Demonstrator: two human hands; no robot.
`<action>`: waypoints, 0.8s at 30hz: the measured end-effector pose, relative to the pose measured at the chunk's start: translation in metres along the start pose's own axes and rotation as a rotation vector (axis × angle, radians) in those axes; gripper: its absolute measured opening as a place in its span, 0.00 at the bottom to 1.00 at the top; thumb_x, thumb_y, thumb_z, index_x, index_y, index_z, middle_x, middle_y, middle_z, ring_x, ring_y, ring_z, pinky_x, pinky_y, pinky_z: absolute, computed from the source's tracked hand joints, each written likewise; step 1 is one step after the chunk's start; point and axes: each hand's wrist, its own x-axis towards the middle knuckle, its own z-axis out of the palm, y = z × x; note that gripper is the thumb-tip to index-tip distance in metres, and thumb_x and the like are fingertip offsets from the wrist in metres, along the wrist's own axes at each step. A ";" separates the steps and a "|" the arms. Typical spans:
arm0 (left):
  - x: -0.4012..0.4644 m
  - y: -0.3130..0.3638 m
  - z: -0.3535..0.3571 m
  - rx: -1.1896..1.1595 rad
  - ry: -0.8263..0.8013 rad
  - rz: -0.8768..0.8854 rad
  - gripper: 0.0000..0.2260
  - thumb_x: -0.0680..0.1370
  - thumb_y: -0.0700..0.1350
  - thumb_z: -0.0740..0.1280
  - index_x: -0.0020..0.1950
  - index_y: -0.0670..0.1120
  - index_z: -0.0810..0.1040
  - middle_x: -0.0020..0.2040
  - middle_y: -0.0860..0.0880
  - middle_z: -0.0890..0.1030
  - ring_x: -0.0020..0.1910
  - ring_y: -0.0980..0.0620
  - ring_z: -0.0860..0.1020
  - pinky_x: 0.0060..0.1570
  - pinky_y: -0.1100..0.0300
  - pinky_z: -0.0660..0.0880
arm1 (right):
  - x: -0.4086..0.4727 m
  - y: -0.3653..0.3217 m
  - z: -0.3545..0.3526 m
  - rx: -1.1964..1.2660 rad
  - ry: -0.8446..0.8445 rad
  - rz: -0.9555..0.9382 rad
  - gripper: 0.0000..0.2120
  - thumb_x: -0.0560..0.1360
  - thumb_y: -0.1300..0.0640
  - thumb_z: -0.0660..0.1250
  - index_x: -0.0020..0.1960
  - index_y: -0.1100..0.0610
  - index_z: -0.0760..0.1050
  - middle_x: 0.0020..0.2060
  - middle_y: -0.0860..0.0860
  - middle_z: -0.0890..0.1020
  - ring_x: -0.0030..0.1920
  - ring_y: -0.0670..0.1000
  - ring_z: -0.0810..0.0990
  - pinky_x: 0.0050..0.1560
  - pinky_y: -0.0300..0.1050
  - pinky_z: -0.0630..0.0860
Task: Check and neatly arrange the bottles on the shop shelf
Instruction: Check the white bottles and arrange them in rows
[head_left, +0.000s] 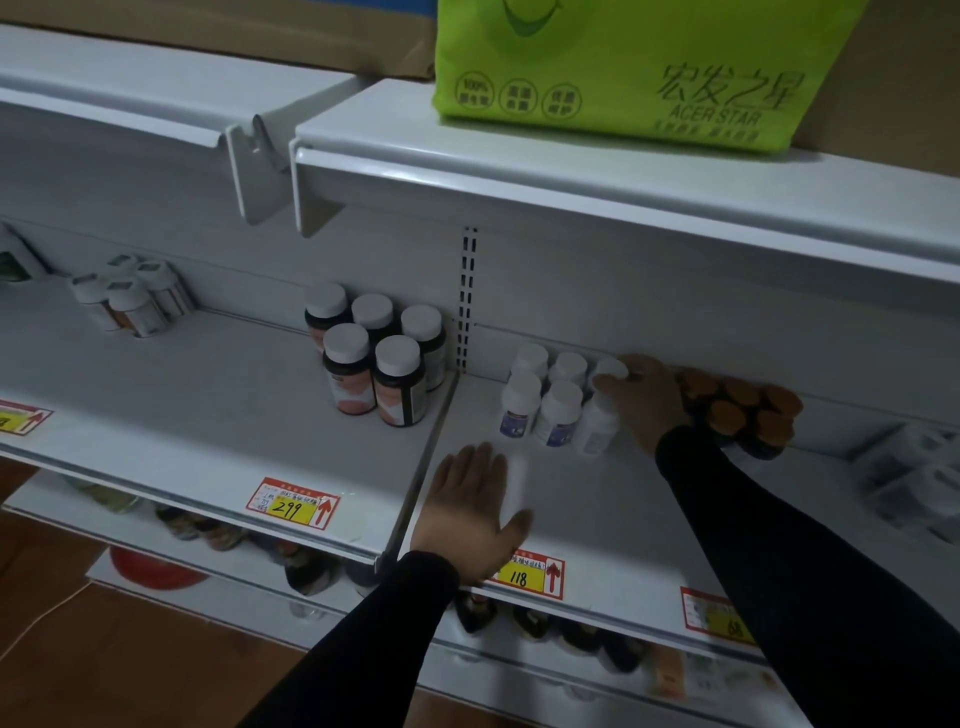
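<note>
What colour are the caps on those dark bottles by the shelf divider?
White caps on the dark bottles, clearest in the head view.

lower-shelf goods (530, 621) blurred, right boxes (914, 478) blurred

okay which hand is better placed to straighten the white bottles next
Probably the right hand: its fingers already touch the rightmost of the white bottles. The left hand lies nearer the shelf's front edge, apart from the group, with something white and blurred beside it.
</note>
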 end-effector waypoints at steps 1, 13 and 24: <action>0.000 0.000 0.000 0.001 -0.001 0.000 0.31 0.76 0.62 0.58 0.67 0.40 0.76 0.68 0.38 0.75 0.67 0.37 0.74 0.67 0.42 0.68 | 0.001 0.001 0.000 0.009 -0.002 0.011 0.17 0.71 0.57 0.75 0.57 0.60 0.77 0.53 0.56 0.82 0.52 0.56 0.80 0.54 0.51 0.77; 0.000 0.000 -0.001 0.003 -0.004 -0.005 0.31 0.76 0.62 0.58 0.68 0.40 0.76 0.68 0.38 0.75 0.67 0.38 0.74 0.67 0.43 0.68 | -0.002 0.000 0.001 0.040 -0.015 0.050 0.16 0.72 0.56 0.73 0.57 0.61 0.78 0.52 0.57 0.82 0.50 0.55 0.80 0.44 0.41 0.73; 0.001 0.000 -0.001 0.001 0.004 -0.001 0.31 0.75 0.62 0.59 0.67 0.40 0.77 0.67 0.38 0.76 0.67 0.38 0.75 0.68 0.44 0.66 | -0.017 -0.019 -0.014 -0.152 0.088 -0.152 0.17 0.76 0.56 0.70 0.63 0.60 0.74 0.54 0.55 0.78 0.53 0.51 0.75 0.44 0.31 0.62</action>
